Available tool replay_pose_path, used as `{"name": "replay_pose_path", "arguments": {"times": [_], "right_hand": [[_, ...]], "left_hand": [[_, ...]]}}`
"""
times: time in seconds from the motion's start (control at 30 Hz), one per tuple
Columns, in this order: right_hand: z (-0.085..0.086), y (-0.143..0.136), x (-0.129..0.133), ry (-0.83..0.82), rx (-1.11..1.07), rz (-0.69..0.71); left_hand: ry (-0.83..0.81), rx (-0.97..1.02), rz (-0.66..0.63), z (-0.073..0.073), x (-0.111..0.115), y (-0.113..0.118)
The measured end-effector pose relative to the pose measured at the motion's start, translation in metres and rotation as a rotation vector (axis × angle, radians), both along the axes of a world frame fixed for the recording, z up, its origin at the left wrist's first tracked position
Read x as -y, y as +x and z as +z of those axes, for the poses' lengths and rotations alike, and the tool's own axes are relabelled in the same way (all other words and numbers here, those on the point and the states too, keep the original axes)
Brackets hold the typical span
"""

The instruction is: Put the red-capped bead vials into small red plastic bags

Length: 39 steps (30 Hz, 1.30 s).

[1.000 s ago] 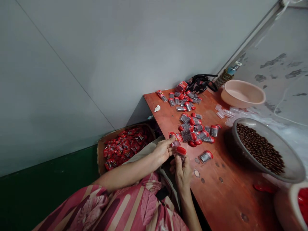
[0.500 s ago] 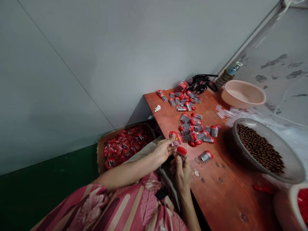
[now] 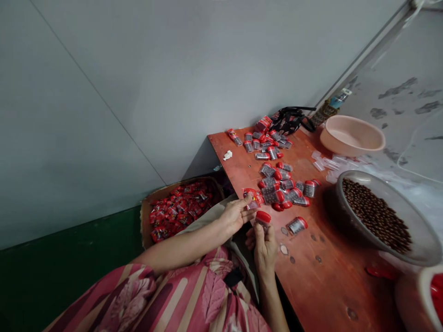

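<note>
My left hand is closed on a red printed plastic wrapper, pinched at its lower end near the table edge. Just to the right, my right hand grips a small clear jar with a red cap, held upright with dark contents showing. The cap is close to the left fingertips. Another filled jar lies on its side on the table, right of my right hand. A pile of similar red-capped jars lies beyond the wrapper. Part of the right fingers is hidden behind the jar.
A carton of red wrappers stands low at the left. On the red table are a grey basin of brown balls, a pink basin, clear empty tubes, a dark patterned bag and a tub with red pieces.
The view has shifted very slightly. Both hands keep their hold on the wrapper and the jar, with almost no movement.
</note>
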State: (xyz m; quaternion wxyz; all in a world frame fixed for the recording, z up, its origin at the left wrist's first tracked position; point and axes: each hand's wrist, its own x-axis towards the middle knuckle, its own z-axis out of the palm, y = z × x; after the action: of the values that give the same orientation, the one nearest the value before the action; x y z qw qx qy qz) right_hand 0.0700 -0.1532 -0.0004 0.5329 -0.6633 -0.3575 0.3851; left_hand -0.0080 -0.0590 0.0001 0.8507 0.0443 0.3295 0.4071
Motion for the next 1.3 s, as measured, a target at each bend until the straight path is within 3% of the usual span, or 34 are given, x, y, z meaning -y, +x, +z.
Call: {"name": "replay_pose_path", "arguments": {"times": [0.2,0.4,0.6,0.73,0.93,1.13,1.3], "right_hand": [[-0.006,0.002,-0.001,0.003,0.069,0.009],[-0.009,0.002,-0.003,-0.022,0.045,0.041],[-0.006,0.002,-0.003,0.004,-0.08,0.083],[-0.007,0.003,-0.003,0.001,-0.059,0.05],[-0.011,0.005,-0.004,0.01,0.014,-0.005],[-0.015,0.005,-0.005,-0.006,-0.257,0.134],[-0.015,0.006,-0.007,-0.006,0.014,0.014]], "left_hand": [[-0.002,-0.021,-0.028,0.007,0.004,0.003],[0.111,-0.026,-0.016,0.009,0.011,0.005],[0.228,-0.081,-0.105,0.012,0.01,0.003],[0.308,-0.145,-0.21,0.012,0.009,0.001],[0.416,-0.251,-0.256,0.013,0.006,-0.002],[0.452,-0.278,-0.38,0.014,-0.001,-0.007],[0.513,-0.349,-0.323,0.004,0.003,-0.006]]}}
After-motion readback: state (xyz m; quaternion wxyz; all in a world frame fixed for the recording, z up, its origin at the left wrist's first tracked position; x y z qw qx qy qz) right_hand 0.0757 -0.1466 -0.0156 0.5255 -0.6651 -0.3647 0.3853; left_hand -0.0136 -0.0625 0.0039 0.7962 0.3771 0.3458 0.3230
